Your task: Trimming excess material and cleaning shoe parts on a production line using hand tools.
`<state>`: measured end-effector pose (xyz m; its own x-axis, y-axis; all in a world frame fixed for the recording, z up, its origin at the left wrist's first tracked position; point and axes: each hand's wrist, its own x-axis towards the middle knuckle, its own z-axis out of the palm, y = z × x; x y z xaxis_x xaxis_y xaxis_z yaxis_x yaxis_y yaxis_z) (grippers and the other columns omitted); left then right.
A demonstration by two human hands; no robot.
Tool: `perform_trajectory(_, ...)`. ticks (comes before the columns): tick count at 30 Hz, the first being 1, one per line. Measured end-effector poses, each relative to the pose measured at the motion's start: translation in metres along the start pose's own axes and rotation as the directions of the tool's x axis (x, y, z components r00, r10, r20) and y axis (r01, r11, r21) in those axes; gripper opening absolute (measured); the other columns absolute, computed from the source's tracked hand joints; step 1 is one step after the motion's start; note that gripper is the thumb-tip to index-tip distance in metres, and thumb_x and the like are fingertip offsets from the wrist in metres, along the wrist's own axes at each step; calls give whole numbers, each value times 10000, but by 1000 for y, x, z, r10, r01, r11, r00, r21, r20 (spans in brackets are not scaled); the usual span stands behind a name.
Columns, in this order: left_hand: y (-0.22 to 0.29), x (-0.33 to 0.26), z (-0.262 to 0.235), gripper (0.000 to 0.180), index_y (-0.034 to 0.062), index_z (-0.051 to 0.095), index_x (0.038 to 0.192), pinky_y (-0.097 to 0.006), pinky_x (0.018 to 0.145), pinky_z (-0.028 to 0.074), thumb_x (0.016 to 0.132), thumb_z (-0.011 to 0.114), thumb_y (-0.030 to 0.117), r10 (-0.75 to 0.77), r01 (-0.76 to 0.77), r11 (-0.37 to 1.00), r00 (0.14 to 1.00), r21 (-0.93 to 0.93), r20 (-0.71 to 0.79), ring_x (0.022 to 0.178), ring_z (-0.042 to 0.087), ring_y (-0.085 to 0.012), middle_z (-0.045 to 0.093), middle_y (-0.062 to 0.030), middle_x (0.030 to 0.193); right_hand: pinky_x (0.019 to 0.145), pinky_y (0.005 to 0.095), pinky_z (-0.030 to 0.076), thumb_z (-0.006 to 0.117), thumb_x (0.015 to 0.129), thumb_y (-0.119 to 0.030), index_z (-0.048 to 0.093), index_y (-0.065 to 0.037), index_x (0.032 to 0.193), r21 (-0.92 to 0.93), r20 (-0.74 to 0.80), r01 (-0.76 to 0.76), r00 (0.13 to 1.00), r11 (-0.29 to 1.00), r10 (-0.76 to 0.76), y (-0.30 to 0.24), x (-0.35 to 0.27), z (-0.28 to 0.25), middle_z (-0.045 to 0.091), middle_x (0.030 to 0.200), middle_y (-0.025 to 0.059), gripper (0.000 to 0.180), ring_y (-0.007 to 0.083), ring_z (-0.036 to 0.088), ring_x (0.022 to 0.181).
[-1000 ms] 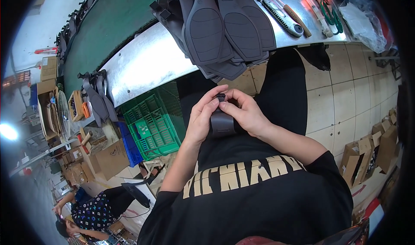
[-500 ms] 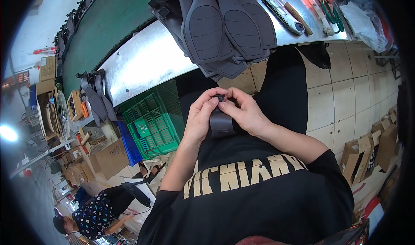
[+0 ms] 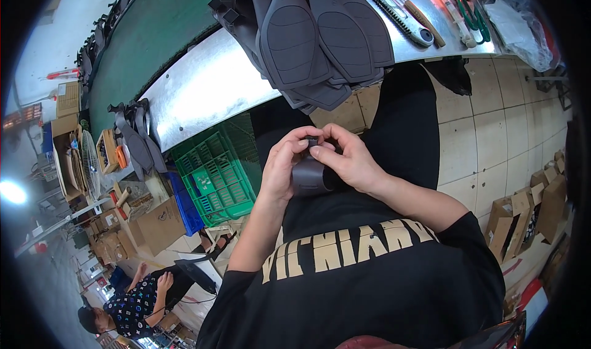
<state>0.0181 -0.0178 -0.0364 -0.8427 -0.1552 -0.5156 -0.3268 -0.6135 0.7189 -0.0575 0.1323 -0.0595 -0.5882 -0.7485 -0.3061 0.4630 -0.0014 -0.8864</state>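
Observation:
Above my lap, both hands hold one dark grey rubbery piece with a wide curved band (image 3: 309,178). My left hand (image 3: 280,164) grips it from the left, fingers bent and thumb near its upper end. My right hand (image 3: 352,161) pinches the same end from the right. Between the fingertips shows a small black part (image 3: 312,141), mostly covered, so its kind is unclear. Just beyond my hands, a pile of similar dark grey pieces with rounded, sole-like ends (image 3: 290,47) overhangs the bench edge. Black buckle-like parts (image 3: 231,15) stick out at the pile's left.
On the metal-edged bench (image 3: 209,81) lie a utility knife (image 3: 400,19), a wooden-handled tool (image 3: 425,22), green-handled scissors (image 3: 477,25) and a plastic bag (image 3: 523,32). A green crate (image 3: 215,182) stands below, left. Cartons (image 3: 523,216) line the right. Another person (image 3: 132,306) sits lower left.
The held piece has tilted and shifted slightly left, its band now more rounded toward me. My left fingers have curled more. The other person's hands have risen.

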Motion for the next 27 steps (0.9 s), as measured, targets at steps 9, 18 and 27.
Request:
perform_trajectory(9, 0, -3, 6, 399, -4, 535, 1332, -283, 946, 469, 963, 475, 135, -8, 8, 1000, 1000, 14, 25, 1036, 622, -171, 646, -125, 1131, 747, 204, 415, 635, 942, -153, 558, -65, 978, 104, 3, -46, 999, 994, 46, 2, 2, -3, 531, 857, -35, 122, 31, 476, 813)
perform_trajectory(18, -5, -2, -5, 360, 43, 559, 1323, -285, 939, 472, 973, 569, 128, -30, 33, 996, 999, -79, 40, 1063, 599, -144, 639, -75, 1152, 758, 214, 422, 645, 941, -174, 583, -61, 996, 98, 31, -48, 998, 994, 45, 1, 1, -5, 542, 899, -31, 140, 46, 484, 833)
perform_trajectory(27, -8, -1, -7, 270, 83, 595, 1231, -284, 908, 479, 964, 583, 127, -57, 66, 987, 996, -147, 62, 1019, 602, -133, 640, -46, 1106, 774, 228, 428, 652, 928, -176, 593, -51, 1005, 106, 19, -56, 998, 993, 54, 0, 0, -6, 551, 902, -17, 158, 63, 504, 843)
